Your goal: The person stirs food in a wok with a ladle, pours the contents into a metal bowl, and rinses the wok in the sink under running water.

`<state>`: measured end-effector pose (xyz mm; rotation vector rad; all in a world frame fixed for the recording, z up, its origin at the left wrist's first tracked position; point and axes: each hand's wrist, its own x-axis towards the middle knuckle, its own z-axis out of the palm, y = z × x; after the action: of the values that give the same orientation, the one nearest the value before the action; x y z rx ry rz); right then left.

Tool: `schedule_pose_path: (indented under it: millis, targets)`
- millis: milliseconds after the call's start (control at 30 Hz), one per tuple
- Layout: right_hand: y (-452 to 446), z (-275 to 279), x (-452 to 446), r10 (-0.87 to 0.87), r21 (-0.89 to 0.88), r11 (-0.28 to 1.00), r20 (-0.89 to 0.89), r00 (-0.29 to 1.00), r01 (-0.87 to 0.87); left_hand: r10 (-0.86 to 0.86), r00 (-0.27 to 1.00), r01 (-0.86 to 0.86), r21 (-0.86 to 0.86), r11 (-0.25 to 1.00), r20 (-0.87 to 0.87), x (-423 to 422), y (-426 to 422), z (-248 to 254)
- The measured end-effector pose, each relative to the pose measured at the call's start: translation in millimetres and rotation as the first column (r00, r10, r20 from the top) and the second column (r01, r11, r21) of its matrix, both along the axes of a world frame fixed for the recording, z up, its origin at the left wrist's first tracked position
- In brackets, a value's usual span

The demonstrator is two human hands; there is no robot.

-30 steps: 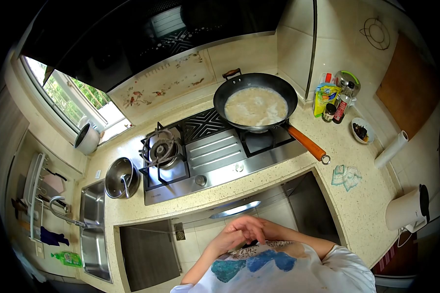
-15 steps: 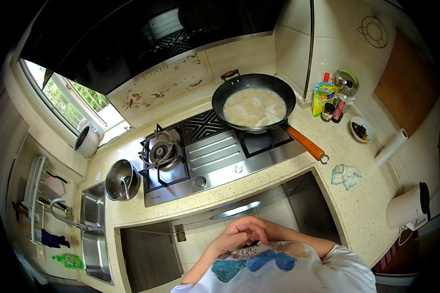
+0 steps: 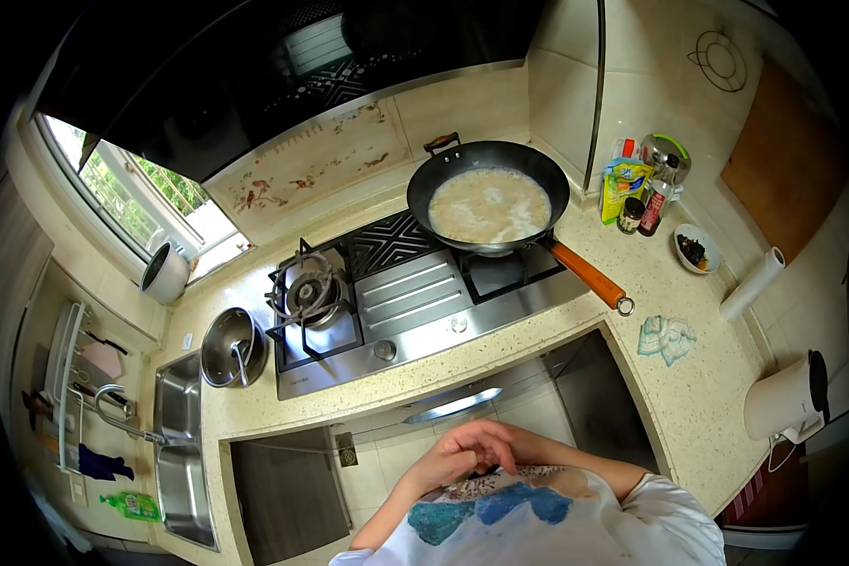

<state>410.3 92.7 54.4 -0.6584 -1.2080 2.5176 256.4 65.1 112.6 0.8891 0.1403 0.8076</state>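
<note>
My left hand [image 3: 458,447] rests against my right hand [image 3: 503,440] in front of my shirt, low in the view. The left fingers are loosely curled, and I see nothing in them. Much of my right hand is hidden where the two overlap, so its grip does not show. Both hands are apart from the counter and the stove. Beyond them a black wok [image 3: 558,193] stands on the right burner, its orange handle [image 3: 587,274] pointing toward the front right. Inside is a pale, cloudy liquid [image 3: 490,206] with white foam on it.
A steel pot [image 3: 219,370] with a spoon stands left of the gas stove [image 3: 415,302], by the double sink [image 3: 181,451]. Condiments, a bowl [image 3: 714,253], a cloth [image 3: 667,340] and a white kettle [image 3: 781,401] are on the right counter. The range hood [image 3: 396,52] hangs above.
The foam in the wok has shifted and spread a little. My hands stay in the same position, and the view has barely moved.
</note>
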Motion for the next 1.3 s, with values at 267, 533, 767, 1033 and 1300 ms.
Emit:
schedule_pose_path:
  millis: [267,533,767,1033,1300]
  targets:
    - [-0.7,18.7,-1.7,-0.095,0.016,0.995,0.024,0.995,0.094,0.02,0.999,-0.022,-0.05,0.999,-0.032,5.0,-5.9,-1.7]
    - [1.9,3.2,-2.2,-0.126,-0.119,0.985,-0.026,0.992,0.122,-0.03,0.994,0.032,0.018,0.999,-0.105,7.2,-1.7,-0.8]
    - [2.7,9.2,0.3,-0.011,-0.122,0.992,-0.07,0.997,0.003,-0.03,0.994,0.031,0.006,1.0,-0.108,7.8,-1.7,-2.1]
    - [2.4,-0.1,-1.8,-0.091,-0.05,0.995,-0.05,0.995,0.089,-0.022,0.991,0.027,0.031,0.999,-0.128,7.5,-1.9,-3.6]
    - [-2.5,13.8,-4.8,-0.093,-0.113,0.989,-0.016,0.996,0.091,-0.023,0.996,0.026,0.032,0.999,-0.086,6.3,-4.7,-4.3]
